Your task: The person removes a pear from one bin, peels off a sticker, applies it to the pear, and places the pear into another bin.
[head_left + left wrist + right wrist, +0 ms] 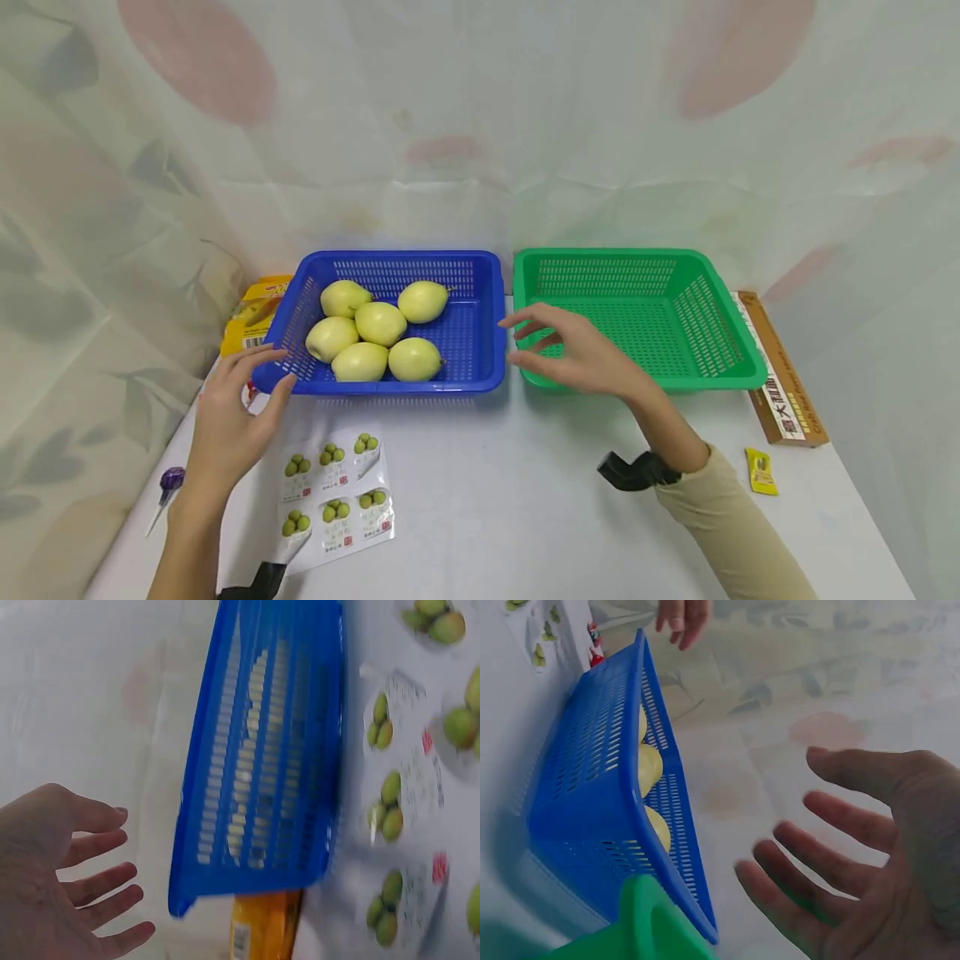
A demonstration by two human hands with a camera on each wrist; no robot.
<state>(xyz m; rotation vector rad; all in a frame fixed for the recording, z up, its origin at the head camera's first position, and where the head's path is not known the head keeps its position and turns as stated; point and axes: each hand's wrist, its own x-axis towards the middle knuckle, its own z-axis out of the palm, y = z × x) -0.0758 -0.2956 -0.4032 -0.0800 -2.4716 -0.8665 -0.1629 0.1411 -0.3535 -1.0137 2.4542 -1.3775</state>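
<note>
We hold our left hand point(225, 417) and right hand point(577, 354) spread, holding nothing, at the blue basket's point(457, 385) front corners.

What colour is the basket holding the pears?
Blue basket, with slotted walls; clearest in the head view.

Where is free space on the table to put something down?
Free: the table front, between sticker sheet and right sleeve, and the whole green basket. Crowded: the blue basket, filled with pears.
</note>
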